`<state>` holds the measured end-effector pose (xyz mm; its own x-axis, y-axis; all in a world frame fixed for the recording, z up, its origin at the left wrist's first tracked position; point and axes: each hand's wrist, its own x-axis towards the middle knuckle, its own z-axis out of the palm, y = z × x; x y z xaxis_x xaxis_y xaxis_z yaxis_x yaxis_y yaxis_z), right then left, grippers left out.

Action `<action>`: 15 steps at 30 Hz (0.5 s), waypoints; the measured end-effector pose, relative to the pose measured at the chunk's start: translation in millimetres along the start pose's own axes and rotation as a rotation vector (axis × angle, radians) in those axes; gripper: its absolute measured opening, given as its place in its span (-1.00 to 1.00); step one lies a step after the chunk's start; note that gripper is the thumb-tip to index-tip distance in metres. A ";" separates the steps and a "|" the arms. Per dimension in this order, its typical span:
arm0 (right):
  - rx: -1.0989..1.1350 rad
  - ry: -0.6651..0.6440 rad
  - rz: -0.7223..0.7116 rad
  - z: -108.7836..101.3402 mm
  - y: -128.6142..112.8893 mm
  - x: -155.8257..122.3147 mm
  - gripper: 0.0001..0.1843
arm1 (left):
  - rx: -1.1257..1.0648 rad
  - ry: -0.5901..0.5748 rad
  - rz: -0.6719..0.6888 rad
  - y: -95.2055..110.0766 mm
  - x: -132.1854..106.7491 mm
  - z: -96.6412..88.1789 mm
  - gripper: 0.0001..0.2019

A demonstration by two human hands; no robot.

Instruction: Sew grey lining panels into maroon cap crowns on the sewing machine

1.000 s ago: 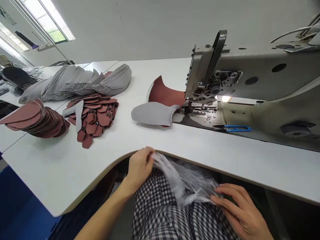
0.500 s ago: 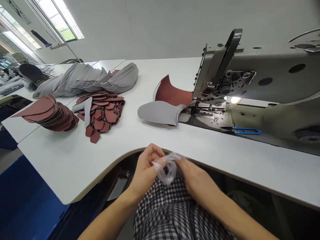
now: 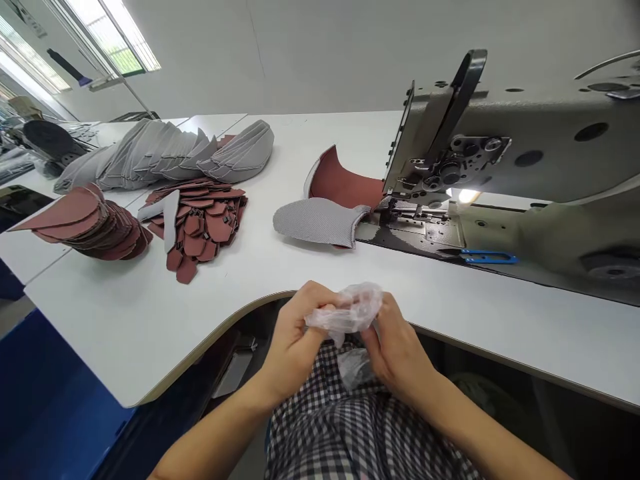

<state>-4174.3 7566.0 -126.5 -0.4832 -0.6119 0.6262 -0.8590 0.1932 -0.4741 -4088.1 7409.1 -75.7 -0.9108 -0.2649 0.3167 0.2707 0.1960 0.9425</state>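
Plastic film [image 3: 361, 308] whitish; cloth [image 3: 340, 430] black-white checked; snips [image 3: 487, 253] blue.

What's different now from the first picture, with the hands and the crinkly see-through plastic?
The right hand moved left, in close beside the left hand. The crinkly, see-through plastic film, stretched between them before, is now bunched up. Both hands still hold it. The flat grey mesh piece by the grey metal sewing machine stayed put.

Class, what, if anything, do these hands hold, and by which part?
Crumpled clear plastic, gripped at opposite sides: left hand at its left, right hand at its right.
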 end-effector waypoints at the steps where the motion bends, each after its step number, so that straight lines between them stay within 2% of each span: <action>1: -0.035 -0.092 0.039 1.3 7.7 -6.4 -0.68 | -0.046 0.025 -0.033 -1.2 0.5 -4.5 -0.87; 2: -0.075 -0.231 0.066 1.0 14.2 -13.6 -0.66 | -0.099 0.039 -0.079 -2.8 1.0 -8.8 -0.93; 4: -0.168 -0.520 0.051 -3.6 19.9 -25.4 -0.64 | -0.231 0.021 -0.197 -6.2 2.1 -14.5 -0.84; 6: -0.163 -0.677 -0.032 -11.1 13.9 -27.1 -0.68 | -0.352 0.000 -0.290 -7.7 3.2 -14.5 -0.73; 8: -0.010 -0.631 -0.064 -17.9 -0.2 -16.4 -0.67 | -0.393 0.009 -0.303 -5.4 3.4 -8.2 -0.73; 11: 0.262 -0.354 0.075 -21.9 -20.9 7.8 -0.66 | -0.282 0.003 -0.184 5.4 0.0 9.7 -0.80; 12: 0.298 -0.275 0.128 -21.8 -25.0 12.9 -0.62 | -0.248 -0.031 -0.129 10.1 -2.0 16.6 -0.84; 15: 0.299 -0.128 0.167 -18.9 -27.7 9.8 -0.28 | -0.261 -0.235 -0.050 23.5 -7.1 33.7 -0.88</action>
<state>-4158.4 7569.2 -95.6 -0.5716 -0.6852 0.4514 -0.6735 0.0774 -0.7351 -4085.8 7447.4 -59.4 -0.9635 -0.0372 0.2651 0.2671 -0.0677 0.9613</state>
